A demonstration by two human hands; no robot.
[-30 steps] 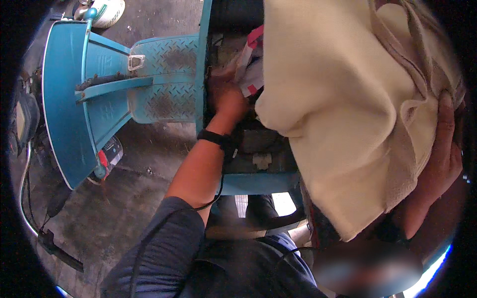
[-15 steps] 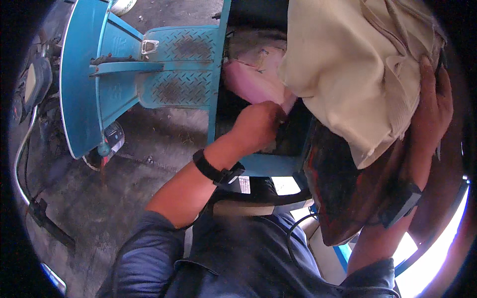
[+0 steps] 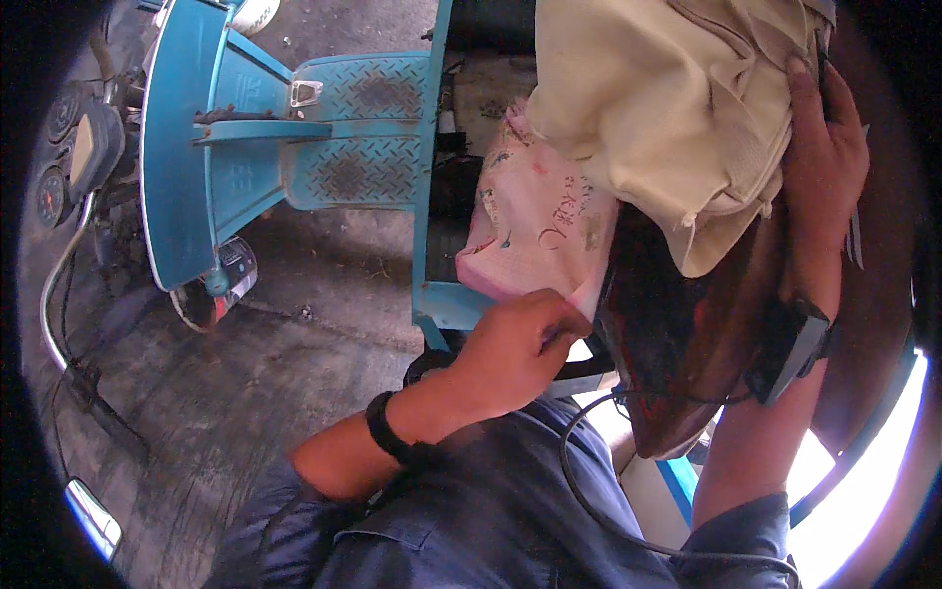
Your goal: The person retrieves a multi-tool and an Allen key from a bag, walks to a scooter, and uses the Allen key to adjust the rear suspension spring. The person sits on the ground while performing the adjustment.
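Observation:
My left hand (image 3: pixel 515 353) pinches the lower corner of a pink woven sack (image 3: pixel 540 221) printed with dark and green marks. The sack lies stretched across the open storage box (image 3: pixel 451 306) of a blue three-wheeler or scooter, partly out over its near rim. Its right side passes under a beige cloth bag (image 3: pixel 648 108), which bunches over the raised brown seat (image 3: pixel 706 324). My right hand (image 3: pixel 829 167) holds the bag's right edge against the seat, fingers pointing away from me; what lies under the fingertips is hidden.
To the left are the blue footboard (image 3: pixel 363 177) with tread plates, the front shield (image 3: pixel 177 147) and the handlebar with round gauges (image 3: pixel 54 196). A bucket (image 3: pixel 235 270) stands on the grey floor (image 3: pixel 216 412). A black cable (image 3: pixel 569 461) loops near my right forearm.
My left hand has drawn the pink sack toward me and over the box's near rim, so its printed side now lies spread out. The beige bag and my right hand have shifted slightly left and away.

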